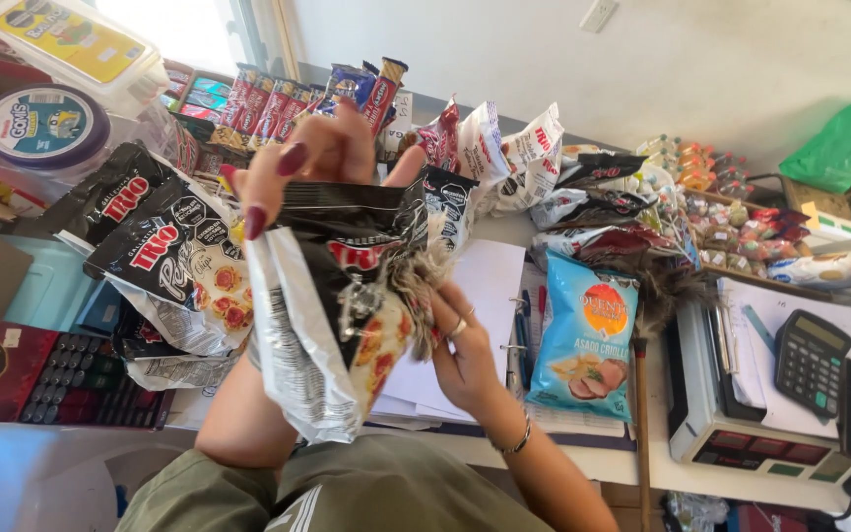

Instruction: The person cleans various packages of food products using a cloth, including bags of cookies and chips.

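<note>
Head view: a black-and-silver snack bag [332,315] is held up at the middle of the frame, above a cluttered counter [583,463]. It is pinched at its top edge by the left hand [322,158], fingers closed over the foil. The right hand [460,350] is curled at the bag's lower right side, closed on a feather duster [642,296] whose plumes are pressed to the packet. For clean dusting, the bag is best kept taut and well supported. More snack bags [164,261] are piled at left, a blue bag [588,335] and a calculator [812,360] at right.
</note>
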